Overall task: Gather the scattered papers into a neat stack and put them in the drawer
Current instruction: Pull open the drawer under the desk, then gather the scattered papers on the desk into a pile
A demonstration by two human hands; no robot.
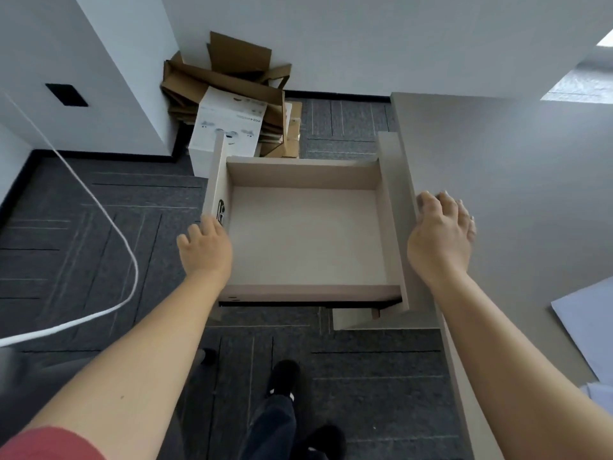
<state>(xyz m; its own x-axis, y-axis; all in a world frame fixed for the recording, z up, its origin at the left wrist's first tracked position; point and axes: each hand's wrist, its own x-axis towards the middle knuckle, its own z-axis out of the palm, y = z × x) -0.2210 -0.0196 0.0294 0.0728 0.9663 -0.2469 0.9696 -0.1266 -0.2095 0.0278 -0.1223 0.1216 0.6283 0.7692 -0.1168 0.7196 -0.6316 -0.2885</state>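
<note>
- At the bottom of the frame two bare forearms reach forward; a red sleeve (49, 443) shows at the lower left corner, and dark trousers with black shoes (285, 376) stand on the grey carpet (83, 244) between the arms.
- At the lower right edge, white papers (590, 327) lie on the grey surface (514, 177), well apart from both hands and nearer the viewer than the right one; more sheet edges show just below them at the frame's edge.
- The left hand (205, 247), left of centre, rests on the front panel of the drawer (308, 234) by its dark handle; its grip looks curled over the panel's edge, but whether the fingers close fully on it cannot be told.
- The right hand (441, 234), right of centre, lies flat on the surface's edge just beside the drawer's right side, fingers spread and apart, holding nothing.
- The drawer sits between the two hands, pulled out wide, with its pale bottom bare.
- A white cable (99, 200) loops across the carpet at the left.
- Further off, at upper centre, a white printed box (229, 127) stands just beyond the drawer, with flattened brown cardboard (232, 74) leaning against the white wall (365, 38) behind it.
</note>
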